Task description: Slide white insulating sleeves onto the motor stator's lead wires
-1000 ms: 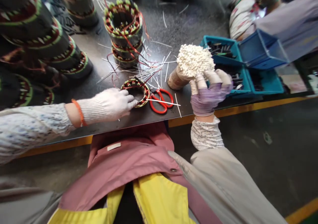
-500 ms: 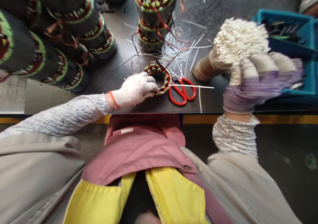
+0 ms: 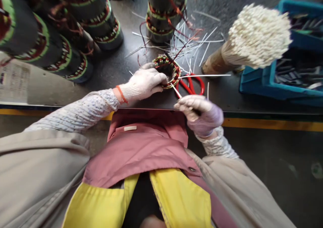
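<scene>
On the dark bench, a small wound stator (image 3: 174,81) with red wires and a green-edged rim lies near the front edge. My left hand (image 3: 146,81), in a white knit glove, grips its left side, the thumb at the opening. My right hand (image 3: 199,113), in a white and purple glove, is closed in a pinch just below and right of the ring. From its fingers a thin pale stick (image 3: 174,88) reaches up to the stator's rim; its other end is hidden. Red-handled scissors (image 3: 202,86) lie partly behind the ring and my right hand.
Stacked stators (image 3: 111,36) fill the left, and another stack (image 3: 161,32) stands behind the ring. Loose white strips (image 3: 185,41) are scattered beside it. Further right are a thick bundle of white sticks (image 3: 259,36) and blue bins (image 3: 257,83) holding dark pieces.
My right hand has come from beside the white bundle to the stator, its fingers now pinched on a thin stick. My left hand stays on the stator. The camera view has shifted slightly.
</scene>
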Motion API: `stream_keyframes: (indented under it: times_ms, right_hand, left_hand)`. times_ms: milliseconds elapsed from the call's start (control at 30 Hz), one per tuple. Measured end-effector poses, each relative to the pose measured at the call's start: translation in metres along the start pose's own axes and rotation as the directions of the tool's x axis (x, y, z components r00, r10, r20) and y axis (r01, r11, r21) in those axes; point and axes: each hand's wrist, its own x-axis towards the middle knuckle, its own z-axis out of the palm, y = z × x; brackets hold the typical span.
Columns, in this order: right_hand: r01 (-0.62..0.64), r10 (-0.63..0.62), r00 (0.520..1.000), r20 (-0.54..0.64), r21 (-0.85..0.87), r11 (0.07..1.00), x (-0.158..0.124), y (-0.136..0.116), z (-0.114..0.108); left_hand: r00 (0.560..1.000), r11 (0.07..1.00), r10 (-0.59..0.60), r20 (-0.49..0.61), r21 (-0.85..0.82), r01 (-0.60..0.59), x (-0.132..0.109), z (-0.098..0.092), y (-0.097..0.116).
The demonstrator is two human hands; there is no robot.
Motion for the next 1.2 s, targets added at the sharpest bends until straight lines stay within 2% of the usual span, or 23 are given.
stream_keyframes:
  times_ms: [67,133,167,233,300,333,367,467,567,733,900,967,1033,1067,1133,1200]
  right_hand:
    - [0.14,-0.128,0.979,0.161,-0.064,0.988,-0.012,0.002,0.01]
    - [0.236,-0.204,0.949,0.24,-0.111,0.965,-0.019,0.007,0.015]
    - [0.233,-0.205,0.956,0.209,-0.121,0.965,-0.02,0.009,0.017]
    - [0.144,-0.141,0.989,0.034,-0.105,0.984,-0.022,0.01,0.019]
    - [0.055,-0.062,0.988,-0.139,-0.056,0.997,-0.025,0.007,0.02]
    - [0.043,-0.049,0.985,-0.166,-0.044,0.998,-0.028,0.004,0.02]
    - [0.055,-0.061,0.987,-0.151,-0.043,0.998,-0.031,0.0,0.02]
    - [0.182,-0.179,0.983,0.04,-0.065,0.981,-0.045,-0.007,0.019]
    - [0.18,-0.167,0.977,0.132,-0.088,0.98,-0.059,-0.005,0.022]
    - [0.086,-0.082,0.983,0.163,-0.02,0.996,-0.072,0.0,0.028]
    - [-0.001,-0.002,0.995,0.096,0.032,0.999,-0.065,0.004,0.035]
    - [0.059,-0.061,0.996,0.063,0.025,0.998,-0.051,0.014,0.045]
    - [0.129,-0.129,0.992,-0.01,0.026,0.991,-0.032,0.028,0.06]
    - [0.123,-0.12,0.991,-0.06,0.046,0.991,-0.023,0.034,0.067]
    - [0.015,0.008,0.986,-0.165,0.137,0.99,-0.009,0.042,0.078]
    - [-0.122,0.167,0.966,-0.196,0.22,0.968,-0.005,0.041,0.08]
  left_hand:
    - [1.0,1.0,0.002,0.005,-0.015,-0.002,0.001,0.0,-0.001]
    - [1.0,1.0,-0.015,0.005,-0.006,0.015,0.002,0.0,-0.001]
    - [1.0,1.0,-0.023,0.0,-0.001,0.023,0.002,0.0,-0.001]
    - [1.0,1.0,-0.023,-0.018,0.003,0.023,0.002,0.001,-0.001]
    - [1.0,1.0,-0.019,-0.024,0.004,0.02,0.002,0.002,-0.001]
    - [0.999,1.0,-0.026,-0.024,0.007,0.027,0.001,0.002,0.0]
    - [0.999,0.999,-0.039,-0.025,0.008,0.039,0.001,0.002,0.0]
    - [0.997,0.997,-0.077,-0.027,0.01,0.077,0.002,0.002,0.002]
    - [0.998,0.999,-0.053,-0.016,0.013,0.053,0.003,0.003,0.001]
    - [0.999,1.0,-0.022,-0.024,-0.003,0.022,0.003,0.003,-0.001]
    - [0.999,1.0,-0.024,-0.038,-0.02,0.023,0.002,0.004,-0.002]
    - [0.996,0.998,-0.027,-0.083,-0.065,0.021,0.001,0.008,-0.003]
    - [0.982,0.984,-0.047,-0.181,-0.175,0.014,-0.001,0.015,-0.003]
    - [0.968,0.969,-0.074,-0.241,-0.245,0.013,-0.003,0.02,-0.002]
    - [0.925,0.929,-0.155,-0.347,-0.371,0.017,-0.006,0.028,0.0]
    - [0.89,0.913,-0.184,-0.417,-0.407,-0.002,-0.008,0.034,0.0]
